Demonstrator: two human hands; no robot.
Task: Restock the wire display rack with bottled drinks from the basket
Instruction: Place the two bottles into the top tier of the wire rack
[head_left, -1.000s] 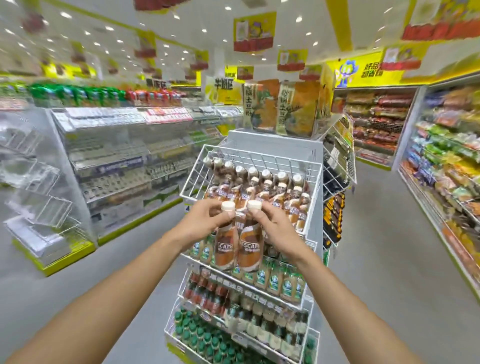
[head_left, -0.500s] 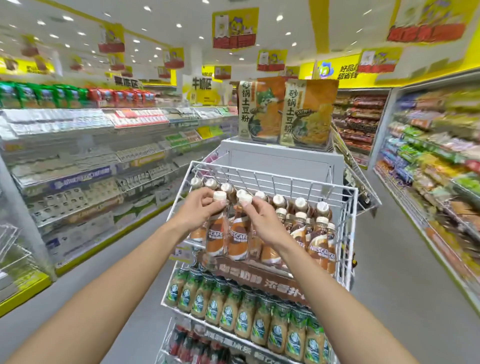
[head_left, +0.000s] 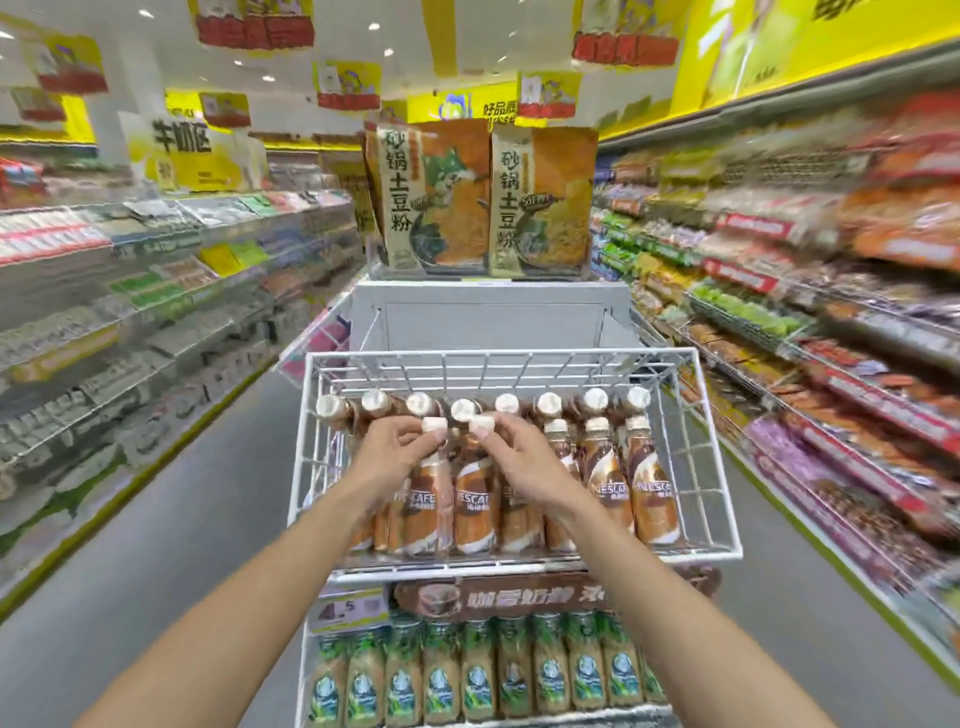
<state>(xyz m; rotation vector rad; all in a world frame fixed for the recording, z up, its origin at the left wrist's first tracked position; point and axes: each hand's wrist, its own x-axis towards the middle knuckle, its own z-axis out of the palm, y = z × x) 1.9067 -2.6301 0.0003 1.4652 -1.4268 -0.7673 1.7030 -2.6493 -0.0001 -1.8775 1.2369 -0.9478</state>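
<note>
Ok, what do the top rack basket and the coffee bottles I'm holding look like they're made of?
The basket: thin metal wire with a white coating, judging by its open welded-looking grid. The coffee bottles: probably plastic, wrapped in glossy brown printed sleeves, with matte white caps, likely plastic too.

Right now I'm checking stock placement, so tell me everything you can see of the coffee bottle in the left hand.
The coffee bottle is a brown and cream plastic bottle with a white cap and a partly hidden Nescafe label. It stands roughly upright in the front row of the white wire basket on top of the rack. The left hand pinches its neck just under the cap. It sits against the bottle held by the right hand.
</note>
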